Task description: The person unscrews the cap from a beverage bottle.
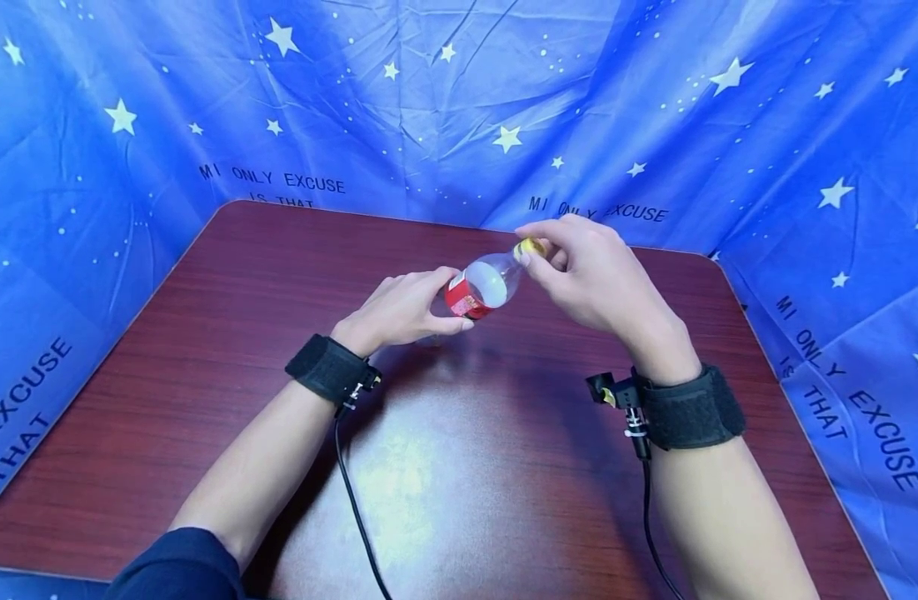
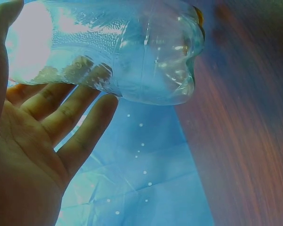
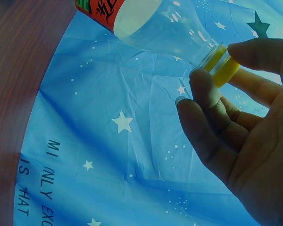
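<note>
Starry blue cloth walls in the far side and both flanks of my view, and I take it to be there to shut out background clutter. Before it lies the dark red wood-grain table, shiny under the light.

Above the table, between the hands, I have the clear plastic bottle, tilted, its neck raised toward the right and its base toward the left. It looks lifted off the wood, probably so both hands can reach it freely; I make out no liquid inside.

The right hand comes in at the neck, thumb and forefinger pinching the cap, the remaining fingers bent loosely beneath. That tip grip suits a small round part. The left hand wraps the body, thumb on the near side and fingers round the far side, I judge to steady it against whatever the other does.

Black straps circle both wrists, carrying my close-up cameras. On the bottle's middle is a red label; smallest is the yellow cap, at the mouth. How tightly it is seated I cannot tell.
</note>
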{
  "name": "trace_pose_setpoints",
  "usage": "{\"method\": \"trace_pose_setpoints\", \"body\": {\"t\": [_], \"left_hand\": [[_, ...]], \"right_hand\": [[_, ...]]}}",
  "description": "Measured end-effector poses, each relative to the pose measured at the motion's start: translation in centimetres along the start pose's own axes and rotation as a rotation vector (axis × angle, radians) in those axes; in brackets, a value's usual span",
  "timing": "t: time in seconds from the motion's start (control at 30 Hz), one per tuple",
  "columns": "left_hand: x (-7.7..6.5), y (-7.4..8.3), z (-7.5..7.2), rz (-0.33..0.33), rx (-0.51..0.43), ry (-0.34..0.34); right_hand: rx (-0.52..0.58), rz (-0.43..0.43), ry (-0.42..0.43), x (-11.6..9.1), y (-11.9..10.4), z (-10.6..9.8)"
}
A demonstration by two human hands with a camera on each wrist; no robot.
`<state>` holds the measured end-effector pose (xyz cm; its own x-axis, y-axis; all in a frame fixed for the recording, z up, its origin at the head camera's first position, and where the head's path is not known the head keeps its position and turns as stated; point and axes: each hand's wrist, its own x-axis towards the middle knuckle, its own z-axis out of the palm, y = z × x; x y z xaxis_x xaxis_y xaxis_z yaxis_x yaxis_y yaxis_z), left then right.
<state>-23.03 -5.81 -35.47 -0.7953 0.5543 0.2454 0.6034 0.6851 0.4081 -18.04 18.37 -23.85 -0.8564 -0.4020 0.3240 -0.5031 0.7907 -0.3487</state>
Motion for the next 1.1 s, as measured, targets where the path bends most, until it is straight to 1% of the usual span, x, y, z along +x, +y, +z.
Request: {"method": "trace_pose_setpoints", "body": {"t": [0.4,0.5,0.67,0.73,0.87,0.97,1.1], "left_hand": [[0.17,0.0,-0.16,0.01,0.002,-0.006],[0.17,0.01,-0.15,0.011,0.006,-0.007],[0.14,0.06,-0.19,0.006,0.008,-0.014],[0.11,0.07,-0.17,0.007,0.005,-0.017],[0.01,0.11,-0.09,0.011,0.0,-0.025],[-0.07,0.11,-0.02,0.014,0.003,-0.023],[-0.12,0.07,0.05,0.013,0.003,-0.023]], "right_hand": [[0.035,-0.054,0.0,-0.2,0.06,-0.43],[0.018,-0.02,-0.023,-0.16,-0.03,-0.53],[-0.028,0.107,-0.073,0.25,-0.29,-0.67],[-0.042,0.151,-0.08,0.36,-0.35,-0.71],[-0.063,0.213,-0.079,0.41,-0.31,-0.64],[-0.06,0.225,-0.076,0.29,-0.2,-0.43],[-0.039,0.191,-0.074,0.04,-0.17,-0.21]]}}
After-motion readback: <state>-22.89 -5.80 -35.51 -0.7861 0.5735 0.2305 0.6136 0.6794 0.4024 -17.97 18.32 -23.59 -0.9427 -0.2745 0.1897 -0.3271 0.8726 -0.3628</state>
